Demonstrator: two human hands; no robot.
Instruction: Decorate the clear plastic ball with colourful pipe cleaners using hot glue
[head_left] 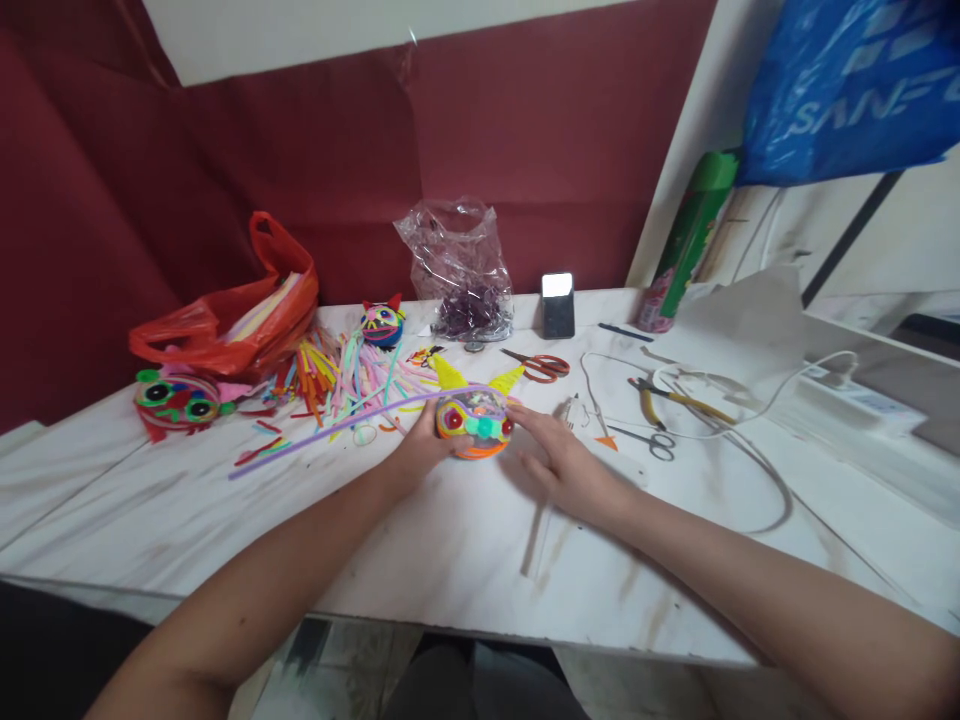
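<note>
Maroon backdrop (555, 140) behind, green can (688, 240) near blue bag (847, 100), dark device (558, 312) standing upright

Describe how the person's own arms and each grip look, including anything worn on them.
The left forearm and right forearm are bare, with no sleeve, watch, bracelet or cable showing. A small spot marks the left forearm. The left grip and right grip are ungloved, and no ring can be made out.

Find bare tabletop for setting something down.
Bare patches: between the purple stem and left forearm; between the decorated ball and the table's front edge. Crowded: back left, with fuzzy stems and red bag; right, with pliers and cable.
</note>
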